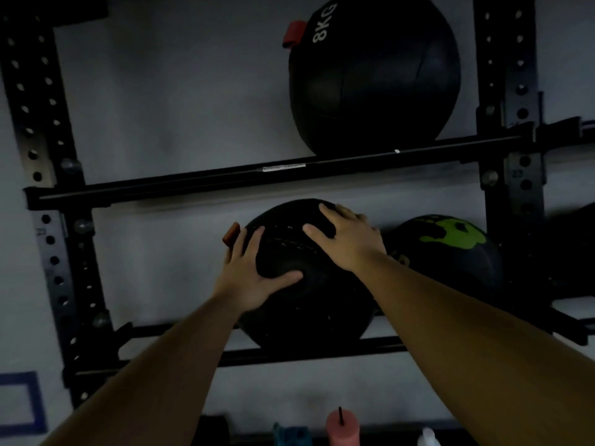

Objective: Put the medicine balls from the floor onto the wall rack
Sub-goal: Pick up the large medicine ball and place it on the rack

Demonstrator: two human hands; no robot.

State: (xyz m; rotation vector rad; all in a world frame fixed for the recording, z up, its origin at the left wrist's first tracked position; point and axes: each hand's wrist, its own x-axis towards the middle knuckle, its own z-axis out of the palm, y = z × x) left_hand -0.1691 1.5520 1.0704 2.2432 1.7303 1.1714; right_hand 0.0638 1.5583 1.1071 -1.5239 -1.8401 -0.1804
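Both hands are spread flat on a black medicine ball (309, 284), fingers splayed and pressed to its surface. The left hand (254, 272) lies on the ball's left side with the thumb reaching across the front, and the right hand (346, 238) covers its upper right part. The hands are set apart from each other, with the ball clamped between them. A small reddish tab (231, 237) sticks out at the ball's upper left, just beside the left hand's fingertips.

The ball sits in the lower tier of the black wall rack (48, 239), on the lower rails (289, 355), with a pale wall behind it. Whether its whole weight lies on the rails cannot be told. To its right, on the same tier and touching or nearly touching it, sits a dark ball with a green splash (450, 249). On the tier above, resting on the upper crossbar (225, 178), is a larger black ball marked 8KG (376, 78) with a red tab on its left side.

Along the bottom edge, below the rack, a pink cylinder (342, 429) with a thin dark stick stands among blurred things. A blue taped outline (22, 400) shows at the lower left.
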